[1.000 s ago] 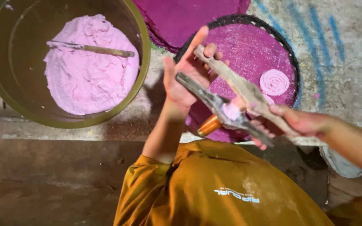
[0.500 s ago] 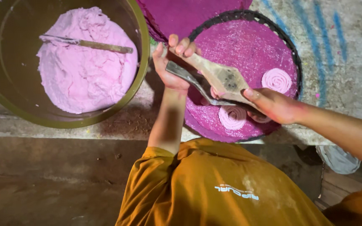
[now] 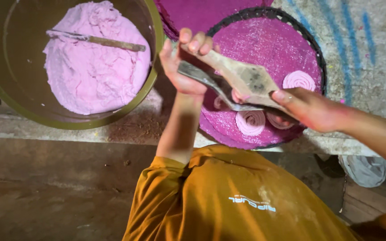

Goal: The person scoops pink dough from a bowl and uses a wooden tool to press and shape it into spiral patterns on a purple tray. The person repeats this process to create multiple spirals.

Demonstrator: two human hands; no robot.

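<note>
My left hand point(image 3: 179, 67) grips the far ends of a wooden press point(image 3: 246, 78) and its grey metal lever point(image 3: 206, 78). My right hand point(image 3: 309, 107), stained pink, is closed on the tool's near end. The press hangs tilted over a round purple tray point(image 3: 309, 40) with a dark woven rim. Directly below the tool lies a pink dough spiral point(image 3: 250, 122). A second spiral point(image 3: 299, 80) lies further right. A third, beside my right hand, is partly hidden by it.
A large olive-green bowl point(image 3: 155, 40) at the left holds a mound of pink dough point(image 3: 94, 67) with a flat spatula point(image 3: 99, 41) lying across it. A second purple tray point(image 3: 202, 13) lies behind. All rest on a rough concrete ledge point(image 3: 126, 129); a pale bag point(image 3: 365, 169) sits lower right.
Both hands have carried the press up and away from me across the tray. A fresh pink spiral now lies on the tray's near part where dough hung from the tool.
</note>
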